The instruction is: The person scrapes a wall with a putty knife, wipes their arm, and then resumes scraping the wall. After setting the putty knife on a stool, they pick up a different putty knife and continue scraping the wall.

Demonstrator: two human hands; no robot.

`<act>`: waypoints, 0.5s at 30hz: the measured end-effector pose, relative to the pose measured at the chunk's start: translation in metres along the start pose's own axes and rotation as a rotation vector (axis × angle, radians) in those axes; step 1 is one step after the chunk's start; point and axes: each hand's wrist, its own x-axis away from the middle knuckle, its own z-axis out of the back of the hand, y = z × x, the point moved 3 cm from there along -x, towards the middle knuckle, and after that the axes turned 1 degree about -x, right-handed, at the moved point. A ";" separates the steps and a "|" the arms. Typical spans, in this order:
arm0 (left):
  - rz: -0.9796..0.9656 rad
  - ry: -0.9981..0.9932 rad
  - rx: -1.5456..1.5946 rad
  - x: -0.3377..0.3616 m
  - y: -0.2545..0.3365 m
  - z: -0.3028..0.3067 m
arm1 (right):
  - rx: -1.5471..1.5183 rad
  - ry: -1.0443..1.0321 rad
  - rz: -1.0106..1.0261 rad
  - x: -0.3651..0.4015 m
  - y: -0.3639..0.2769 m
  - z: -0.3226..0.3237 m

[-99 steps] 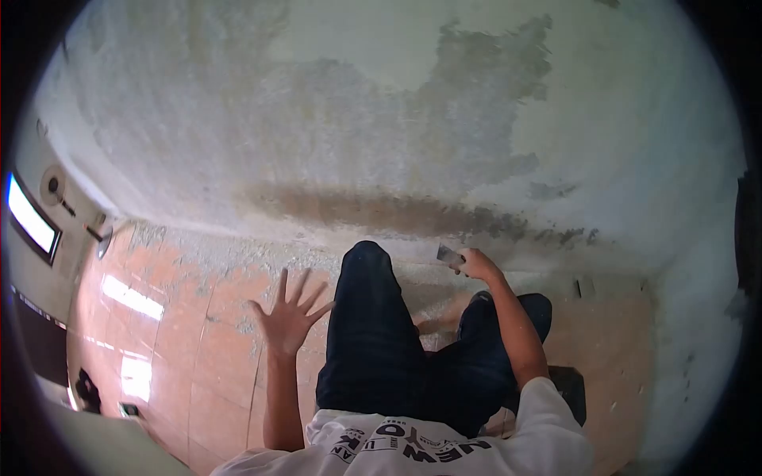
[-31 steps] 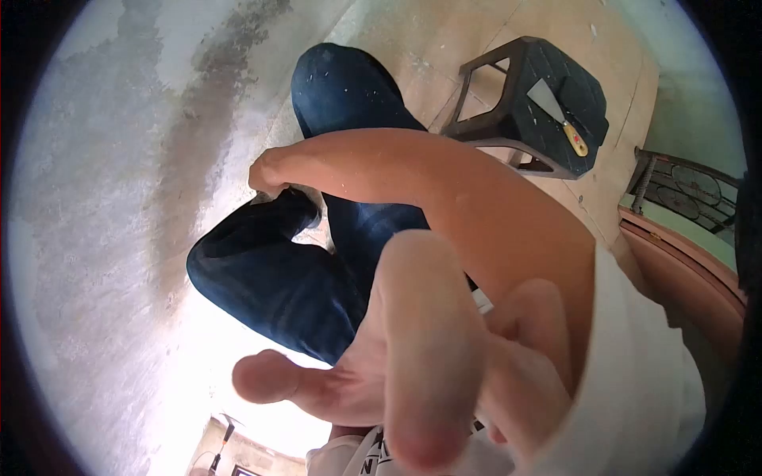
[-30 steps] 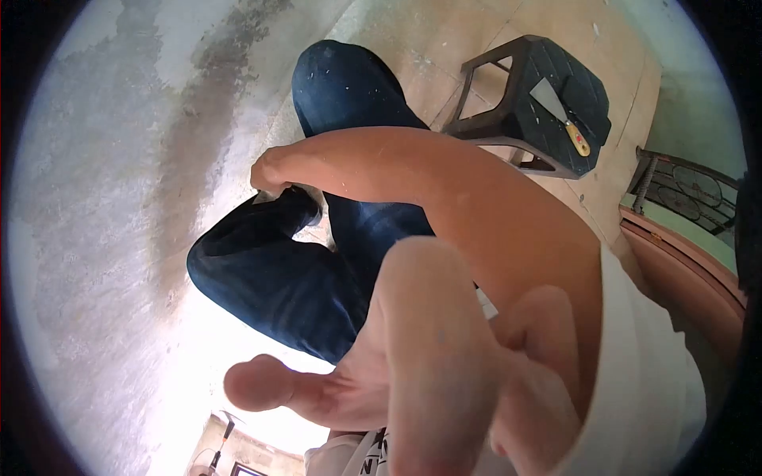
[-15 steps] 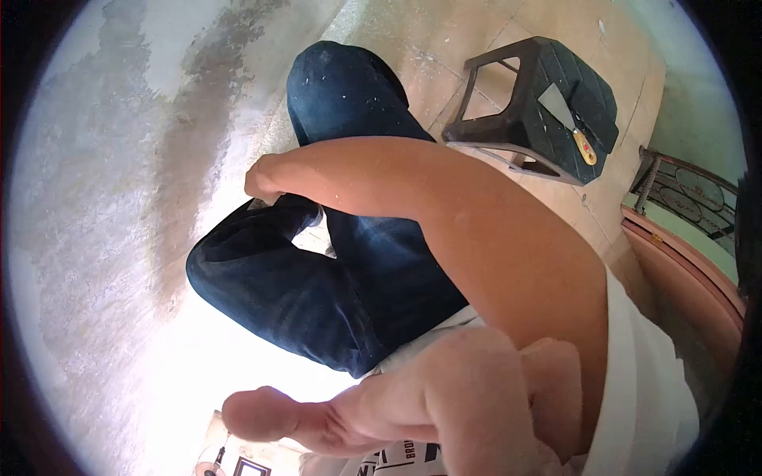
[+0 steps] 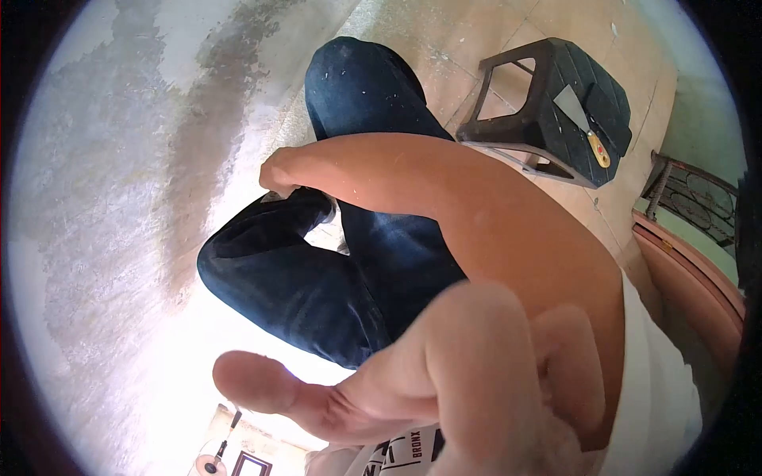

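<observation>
My left hand (image 5: 468,373) is large and blurred, close to the camera. Its thumb stands out to the left, apart from the bent fingers, and nothing shows between them. My right arm reaches from a white sleeve across my legs in dark blue jeans (image 5: 278,270). At its end, my right hand (image 5: 282,170) is curled by the lower leg, beside the wall. A small greyish edge shows beneath its fingers, but what it grips is hidden.
A rough, patchy grey wall (image 5: 103,214) runs along the left. A black plastic stool (image 5: 548,119) stands on the tiled floor, with a yellow-handled putty knife (image 5: 583,123) on it. A metal grille (image 5: 694,198) and a pinkish panel (image 5: 690,270) are at right.
The view has shifted a little, so the stool, legs and right arm appear farther right. My left hand has risen slightly in view. My right hand keeps its place by the leg.
</observation>
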 end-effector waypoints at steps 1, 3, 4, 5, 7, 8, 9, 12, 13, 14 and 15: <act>0.002 0.001 -0.001 0.000 0.000 0.002 | -0.001 -0.003 -0.002 0.000 0.000 -0.002; 0.004 -0.002 -0.002 -0.001 0.000 0.006 | -0.014 0.048 -0.017 -0.008 0.005 -0.009; 0.005 -0.007 -0.004 -0.002 0.001 0.007 | -0.008 0.045 -0.020 -0.017 0.008 -0.012; 0.006 -0.011 -0.005 -0.003 0.001 0.008 | -0.017 0.053 -0.027 -0.024 0.007 -0.012; 0.009 -0.013 -0.009 -0.004 0.001 0.009 | -0.031 0.050 -0.043 -0.034 0.010 -0.016; 0.011 -0.012 -0.015 -0.004 0.001 0.010 | -0.029 0.050 -0.042 -0.031 0.010 -0.015; 0.012 -0.011 -0.024 -0.004 0.003 0.011 | -0.012 0.021 -0.030 -0.017 0.007 -0.009; 0.021 0.000 -0.050 -0.003 0.009 0.014 | -0.026 0.052 -0.021 -0.002 0.001 -0.003; 0.025 0.003 -0.052 -0.002 0.009 0.015 | -0.055 0.105 -0.032 0.000 0.001 -0.003; 0.029 0.006 -0.053 -0.002 0.009 0.017 | -0.058 0.103 -0.035 0.002 0.001 -0.003; 0.032 0.008 -0.056 -0.002 0.009 0.018 | -0.048 0.076 -0.022 0.001 0.001 -0.002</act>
